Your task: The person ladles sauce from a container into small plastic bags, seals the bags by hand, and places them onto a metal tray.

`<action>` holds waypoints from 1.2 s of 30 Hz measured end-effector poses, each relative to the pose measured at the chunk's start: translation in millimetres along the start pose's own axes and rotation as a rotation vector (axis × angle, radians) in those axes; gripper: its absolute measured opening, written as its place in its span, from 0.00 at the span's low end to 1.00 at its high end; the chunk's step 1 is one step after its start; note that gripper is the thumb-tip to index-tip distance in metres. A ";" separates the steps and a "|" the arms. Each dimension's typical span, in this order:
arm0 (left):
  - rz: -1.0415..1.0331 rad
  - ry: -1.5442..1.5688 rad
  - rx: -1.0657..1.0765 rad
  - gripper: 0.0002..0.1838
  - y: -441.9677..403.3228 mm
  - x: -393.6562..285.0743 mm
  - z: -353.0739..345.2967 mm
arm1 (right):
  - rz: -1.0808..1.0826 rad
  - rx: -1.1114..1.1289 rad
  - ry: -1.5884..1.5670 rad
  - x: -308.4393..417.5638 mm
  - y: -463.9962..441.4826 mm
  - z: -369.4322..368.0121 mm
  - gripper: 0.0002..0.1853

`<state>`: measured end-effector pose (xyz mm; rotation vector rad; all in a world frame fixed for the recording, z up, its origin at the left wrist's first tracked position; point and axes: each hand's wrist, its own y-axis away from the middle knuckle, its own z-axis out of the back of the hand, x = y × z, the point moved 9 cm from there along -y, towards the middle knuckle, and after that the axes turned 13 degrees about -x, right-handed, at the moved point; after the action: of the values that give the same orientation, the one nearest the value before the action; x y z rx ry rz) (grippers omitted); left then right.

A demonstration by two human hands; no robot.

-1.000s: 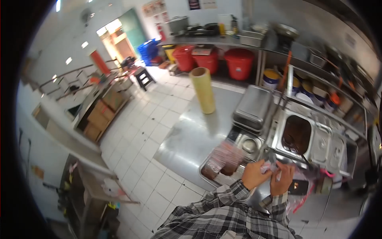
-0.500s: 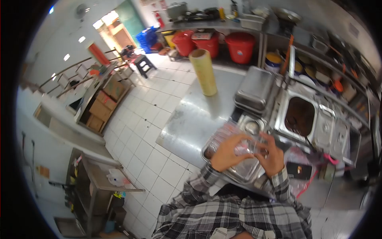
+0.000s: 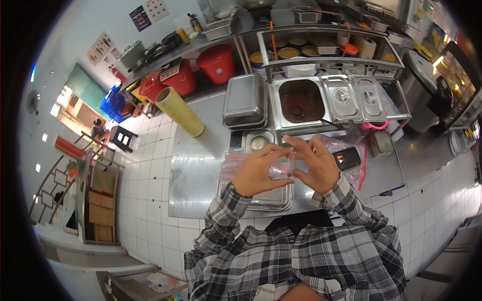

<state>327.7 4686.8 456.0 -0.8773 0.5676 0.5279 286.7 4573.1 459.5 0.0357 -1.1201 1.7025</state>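
My left hand (image 3: 258, 170) and my right hand (image 3: 317, 164) face each other above the steel table, fingers curved, with a small clear plastic bag (image 3: 279, 170) pinched between their fingertips. Beneath them lies a metal tray (image 3: 271, 201), with clear, red-marked plastic bags (image 3: 232, 165) at its left. Just behind the hands is a small round steel container (image 3: 260, 142). To the right of my right hand, a black phone (image 3: 347, 158) rests on a plastic bag with red edges (image 3: 362, 175).
A yellow roll (image 3: 179, 111) stands on the steel table (image 3: 193, 185). Behind are a lidded steel pan (image 3: 245, 100), a pan of brown sauce (image 3: 302, 103) and lidded pans (image 3: 341, 96). Red bins (image 3: 217, 63) stand farther back. A person (image 3: 99, 131) is near the doorway.
The view has swung to the right. Both hands, first close together, have opened into wider curves, with the small bag stretched between their fingertips.
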 end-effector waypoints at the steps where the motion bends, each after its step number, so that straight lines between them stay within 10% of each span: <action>1: -0.003 -0.005 0.003 0.29 -1.4 -1.1 -3.6 | 0.006 -0.001 0.023 0.1 0.6 2.9 0.48; 9: -0.050 0.061 -0.015 0.26 -1.6 11.8 -17.1 | 0.064 -0.128 -0.251 1.8 3.6 13.3 0.34; 14: 0.165 0.106 -0.055 0.30 8.1 39.5 -10.1 | 0.095 -0.447 0.389 -39.4 -22.5 74.9 0.21; 23: 0.378 0.185 -0.141 0.33 20.2 76.3 5.2 | -0.242 0.031 0.436 -168.6 -24.9 9.5 0.15; 36: 0.440 0.369 -0.210 0.38 0.5 114.7 2.3 | 0.037 0.016 0.757 -146.9 -58.9 9.8 0.11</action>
<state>411.9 4711.2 382.0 -1.0640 1.0696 0.8426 392.9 4459.6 428.1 -0.5764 -0.5369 1.5460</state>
